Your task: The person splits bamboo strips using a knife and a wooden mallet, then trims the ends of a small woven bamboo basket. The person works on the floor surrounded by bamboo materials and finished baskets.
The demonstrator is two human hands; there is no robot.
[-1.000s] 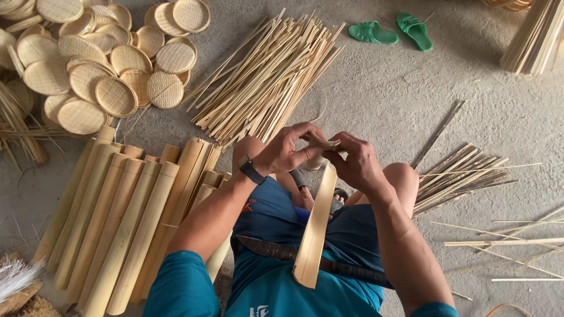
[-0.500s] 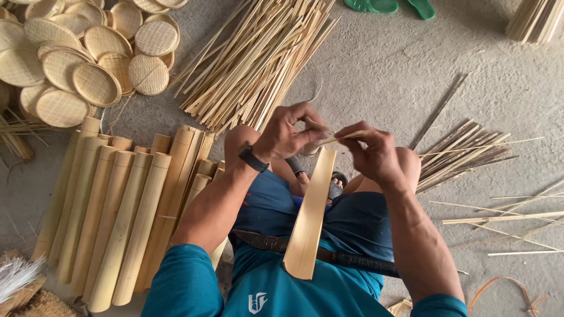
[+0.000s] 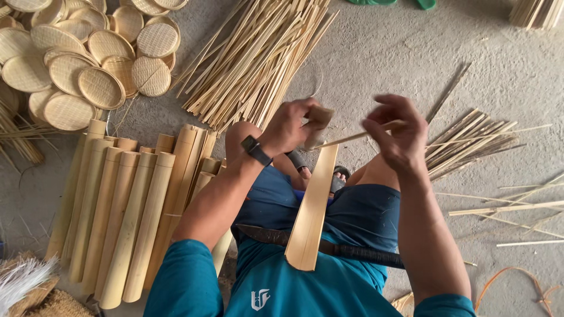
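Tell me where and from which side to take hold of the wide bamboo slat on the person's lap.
Grip the bamboo slat on its bare middle stretch, coming from above and closing across its narrow width. It lies flat and slanted over the lap; its top end is already taken by the left hand, and its lower end rests against the shirt, so the middle looks freest.

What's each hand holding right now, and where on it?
Left hand grips the top end of the wide bamboo slat; right hand pinches a thin strip near its end.

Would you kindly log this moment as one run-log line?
left hand: grips top of flat pale bamboo slat | right hand: pinches thin bamboo sliver | slat: upright, over lap
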